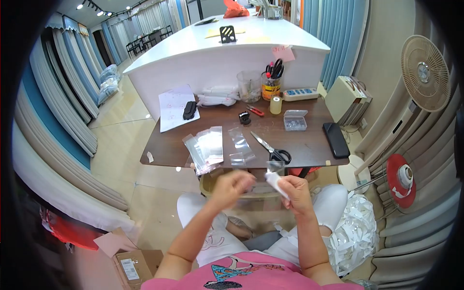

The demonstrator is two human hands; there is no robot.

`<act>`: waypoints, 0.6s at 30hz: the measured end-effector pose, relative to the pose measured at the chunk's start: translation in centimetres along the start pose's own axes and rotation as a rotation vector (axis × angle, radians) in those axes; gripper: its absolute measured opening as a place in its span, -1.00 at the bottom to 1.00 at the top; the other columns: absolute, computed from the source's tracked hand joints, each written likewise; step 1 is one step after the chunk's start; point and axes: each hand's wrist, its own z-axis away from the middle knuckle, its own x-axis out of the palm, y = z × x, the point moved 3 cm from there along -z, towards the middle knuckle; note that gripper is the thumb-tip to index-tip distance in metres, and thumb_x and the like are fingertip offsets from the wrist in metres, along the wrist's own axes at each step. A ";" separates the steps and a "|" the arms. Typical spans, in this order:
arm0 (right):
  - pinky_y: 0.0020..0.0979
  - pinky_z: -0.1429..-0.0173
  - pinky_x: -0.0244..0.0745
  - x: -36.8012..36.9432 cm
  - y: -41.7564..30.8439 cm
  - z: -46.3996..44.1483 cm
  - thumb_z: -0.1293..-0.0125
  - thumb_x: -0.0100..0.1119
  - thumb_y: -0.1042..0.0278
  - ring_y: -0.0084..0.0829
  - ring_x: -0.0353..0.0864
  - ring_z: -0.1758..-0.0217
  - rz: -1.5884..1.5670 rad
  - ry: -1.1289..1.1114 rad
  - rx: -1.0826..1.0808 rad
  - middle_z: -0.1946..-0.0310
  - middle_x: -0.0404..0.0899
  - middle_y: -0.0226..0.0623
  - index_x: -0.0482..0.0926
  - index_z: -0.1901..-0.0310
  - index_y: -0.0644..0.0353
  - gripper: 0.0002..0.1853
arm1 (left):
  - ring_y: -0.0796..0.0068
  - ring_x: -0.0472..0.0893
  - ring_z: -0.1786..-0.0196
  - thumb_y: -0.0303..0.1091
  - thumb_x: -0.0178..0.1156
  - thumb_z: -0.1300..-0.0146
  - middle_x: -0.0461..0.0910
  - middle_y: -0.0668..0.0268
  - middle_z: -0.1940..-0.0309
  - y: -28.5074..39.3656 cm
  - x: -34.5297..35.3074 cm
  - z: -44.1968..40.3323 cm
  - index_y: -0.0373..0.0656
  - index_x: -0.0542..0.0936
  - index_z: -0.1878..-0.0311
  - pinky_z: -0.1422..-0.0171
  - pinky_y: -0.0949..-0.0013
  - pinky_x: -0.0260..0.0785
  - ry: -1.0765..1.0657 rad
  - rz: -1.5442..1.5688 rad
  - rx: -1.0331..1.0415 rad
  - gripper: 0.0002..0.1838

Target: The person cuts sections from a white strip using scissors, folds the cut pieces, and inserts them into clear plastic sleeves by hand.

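Note:
My right hand pinches a small white strip with a piece of clear plastic at its far end, in front of the table edge. My left hand is to its left, over my lap, apart from the strip. It is smeared by motion, so I cannot make out its fingers. On the table ahead lie a fanned stack of clear plastic sleeves, a few loose sleeves and black-handled scissors, their blades pointing up and left.
The brown table also bears a black phone, clear box, tape roll, red-handled cutter and power strip. A bin is below the edge. White strips are heaped right; a fan stands beyond.

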 end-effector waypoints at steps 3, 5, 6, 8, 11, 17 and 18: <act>-0.71 0.74 0.12 2.5 -0.7 1.2 -0.14 0.14 0.35 -0.77 0.27 0.77 0.148 -0.094 0.051 0.66 0.46 -0.47 0.58 0.33 0.31 -0.82 | 0.35 0.57 0.20 -0.34 0.08 -0.18 0.55 0.09 0.22 1.4 3.6 4.0 -0.40 0.50 0.16 0.08 0.35 0.44 -0.246 0.518 -0.183 -0.72; -0.70 0.70 0.12 3.3 -0.8 1.7 -0.12 0.15 0.37 -0.78 0.29 0.71 0.194 -0.152 0.049 0.60 0.51 -0.45 0.60 0.31 0.28 -0.83 | 0.34 0.58 0.23 -0.37 0.10 -0.17 0.56 0.09 0.25 0.3 3.2 4.9 -0.40 0.51 0.17 0.10 0.34 0.46 -0.196 0.557 -0.239 -0.74; -0.70 0.70 0.12 3.3 -0.9 2.1 -0.12 0.15 0.37 -0.78 0.29 0.71 0.190 -0.150 0.061 0.60 0.51 -0.45 0.60 0.31 0.28 -0.83 | 0.33 0.60 0.26 -0.39 0.12 -0.15 0.57 0.08 0.28 -0.1 3.0 5.1 -0.40 0.53 0.19 0.12 0.32 0.48 -0.148 0.582 -0.270 -0.75; -0.72 0.69 0.14 3.0 -2.1 2.7 -0.12 0.14 0.39 -0.77 0.34 0.67 0.283 0.018 -0.088 0.53 0.56 -0.42 0.60 0.33 0.26 -0.85 | 0.32 0.61 0.29 -0.44 0.15 -0.11 0.58 0.07 0.33 -0.4 2.7 5.5 -0.37 0.56 0.28 0.16 0.32 0.50 -0.025 0.680 -0.341 -0.83; -0.72 0.69 0.15 2.4 -2.0 4.2 -0.11 0.13 0.42 -0.77 0.33 0.70 0.360 0.056 -0.165 0.57 0.55 -0.43 0.59 0.38 0.31 -0.87 | 0.33 0.61 0.30 -0.46 0.15 -0.11 0.58 0.07 0.33 -1.1 2.0 5.9 -0.35 0.55 0.33 0.21 0.36 0.52 0.291 0.733 -0.305 -0.87; -0.58 0.63 0.23 3.9 -2.8 6.8 -0.04 0.18 0.47 -0.64 0.40 0.69 0.792 0.160 -0.524 0.69 0.49 -0.35 0.58 0.43 0.30 -0.92 | 0.34 0.61 0.32 -0.46 0.13 -0.14 0.58 0.10 0.34 1.1 2.7 6.3 -0.35 0.54 0.30 0.25 0.39 0.54 0.576 0.824 -0.099 -0.86; -0.55 0.61 0.25 4.2 -2.7 6.9 -0.04 0.18 0.47 -0.62 0.40 0.69 0.876 0.153 -0.550 0.70 0.48 -0.32 0.58 0.42 0.30 -0.91 | 0.34 0.61 0.32 -0.45 0.13 -0.14 0.58 0.10 0.35 1.5 3.0 6.5 -0.34 0.54 0.29 0.25 0.39 0.54 0.576 0.819 -0.085 -0.86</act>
